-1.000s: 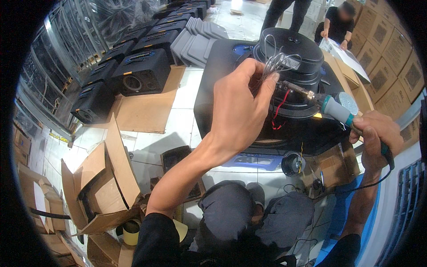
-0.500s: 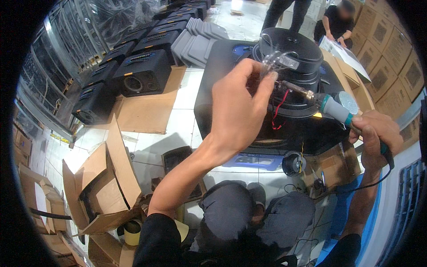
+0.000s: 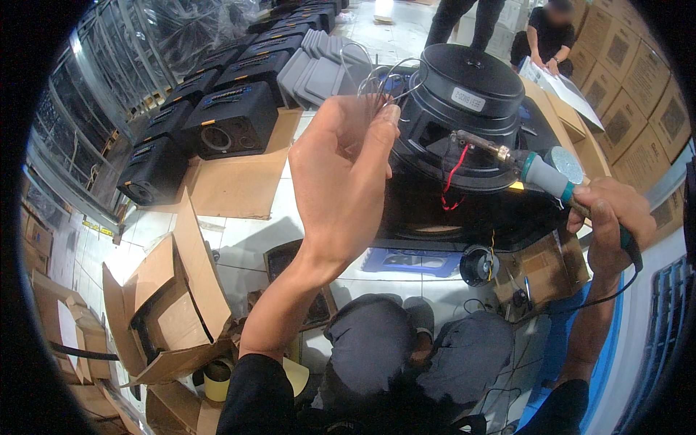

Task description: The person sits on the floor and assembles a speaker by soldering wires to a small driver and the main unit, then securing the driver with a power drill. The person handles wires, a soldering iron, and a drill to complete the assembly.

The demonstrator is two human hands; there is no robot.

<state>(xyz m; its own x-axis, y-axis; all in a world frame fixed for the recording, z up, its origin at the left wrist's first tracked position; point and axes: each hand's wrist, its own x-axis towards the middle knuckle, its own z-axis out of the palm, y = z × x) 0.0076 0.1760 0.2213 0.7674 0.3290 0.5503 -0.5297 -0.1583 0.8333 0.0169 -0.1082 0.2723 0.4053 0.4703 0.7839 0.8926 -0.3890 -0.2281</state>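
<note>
My right hand (image 3: 616, 217) grips a soldering iron (image 3: 549, 177) with a grey and green handle. Its tip reaches the terminal area on the side of a black speaker driver (image 3: 471, 94), where red and black wires (image 3: 454, 177) hang down. Pinched between the thumb and fingers of my left hand (image 3: 344, 159) is a coil of thin solder wire (image 3: 377, 80), held left of the driver and apart from the iron. The driver lies magnet up on a large black speaker cabinet (image 3: 348, 138).
Rows of black speaker boxes (image 3: 232, 119) and grey panels (image 3: 319, 76) stand at the back left. An open carton (image 3: 174, 304) sits at lower left. A small round driver (image 3: 476, 268) lies below the cabinet. Another person (image 3: 547, 40) works beside stacked cartons (image 3: 627, 101).
My left hand has moved left, away from the terminal, taking the solder wire with it. My right hand and the soldering iron have stayed nearly still.
</note>
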